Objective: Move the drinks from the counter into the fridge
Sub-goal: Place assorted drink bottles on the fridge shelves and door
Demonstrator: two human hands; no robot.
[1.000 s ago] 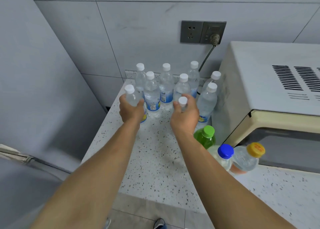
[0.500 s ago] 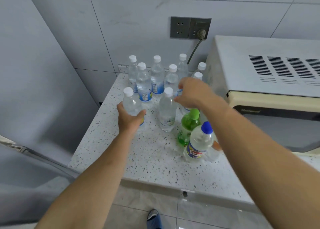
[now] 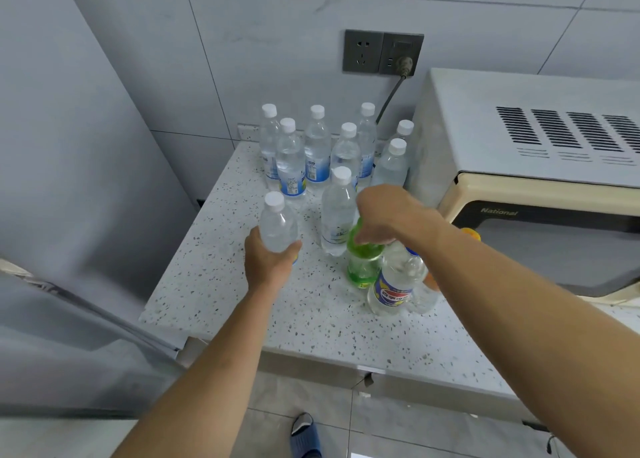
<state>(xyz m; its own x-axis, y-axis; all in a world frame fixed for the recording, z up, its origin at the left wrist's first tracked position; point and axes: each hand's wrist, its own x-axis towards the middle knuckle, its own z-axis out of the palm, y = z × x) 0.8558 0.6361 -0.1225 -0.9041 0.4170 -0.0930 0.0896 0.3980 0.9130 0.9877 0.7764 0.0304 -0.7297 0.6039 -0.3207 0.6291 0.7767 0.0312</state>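
Gripping a water bottle around its lower half, the left hand holds it at the counter's nine o'clock side. The right hand curls over the green bottle's top. "National" reads on the microwave at three o'clock. A blue-labelled soda bottle, writing unreadable, stands touching the green one; more water bottles crowd twelve o'clock below the wall socket.
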